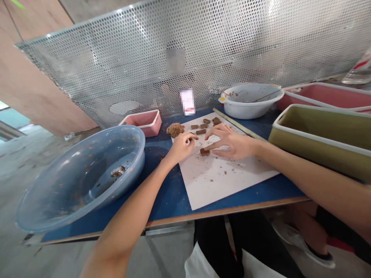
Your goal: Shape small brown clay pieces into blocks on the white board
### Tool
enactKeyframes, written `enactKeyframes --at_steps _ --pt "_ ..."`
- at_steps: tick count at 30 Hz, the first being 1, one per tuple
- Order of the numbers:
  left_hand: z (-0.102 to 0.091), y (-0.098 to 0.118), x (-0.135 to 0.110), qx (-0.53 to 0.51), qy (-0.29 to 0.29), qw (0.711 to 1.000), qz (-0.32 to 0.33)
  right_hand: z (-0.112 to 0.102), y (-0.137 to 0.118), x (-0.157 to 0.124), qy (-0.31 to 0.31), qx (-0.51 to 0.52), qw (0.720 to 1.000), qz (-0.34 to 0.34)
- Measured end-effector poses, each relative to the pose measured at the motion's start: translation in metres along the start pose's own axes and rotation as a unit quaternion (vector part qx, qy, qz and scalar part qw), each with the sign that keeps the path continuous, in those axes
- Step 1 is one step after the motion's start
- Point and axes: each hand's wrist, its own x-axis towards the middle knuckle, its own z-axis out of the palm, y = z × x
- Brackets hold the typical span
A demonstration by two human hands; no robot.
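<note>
A white board (199, 189) lies on the blue table with several small brown clay pieces on it. My right hand (232, 143) is spread over the board, palm down. Its fingertips touch a short, thick clay piece (205, 152) near the middle. My left hand (183, 147) is at the board's left edge, thumb and fingers curled together; a bit of brown shows there, too small to make out. Just beyond it sits a rough clay lump (175, 130). Further clay pieces (201, 132) lie toward the back, some near my right fingers. Crumbs are scattered across the board.
A big translucent blue basin (72, 170) stands left, with a small pink tub (152, 122) behind it. A pale stick (240, 124) lies along the board's right side. Beyond are a white basin (246, 110), an olive planter (315, 143) and a perforated metal screen (130, 65).
</note>
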Motion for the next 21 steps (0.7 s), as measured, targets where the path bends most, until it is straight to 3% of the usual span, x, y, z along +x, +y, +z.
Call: enactKeyframes --at_steps 10,17,21 --pt "0.002 0.001 0.000 -0.010 -0.010 1.000 0.007 0.003 -0.001 0.001 -0.007 0.002 1.000 -0.005" --pt "0.002 0.001 -0.001 -0.007 -0.022 1.000 0.005 0.003 -0.007 0.003 -0.008 0.006 0.999 0.036" --pt "0.003 0.001 -0.001 -0.009 -0.015 1.000 -0.007 0.006 -0.009 0.004 -0.008 0.008 1.000 0.019"
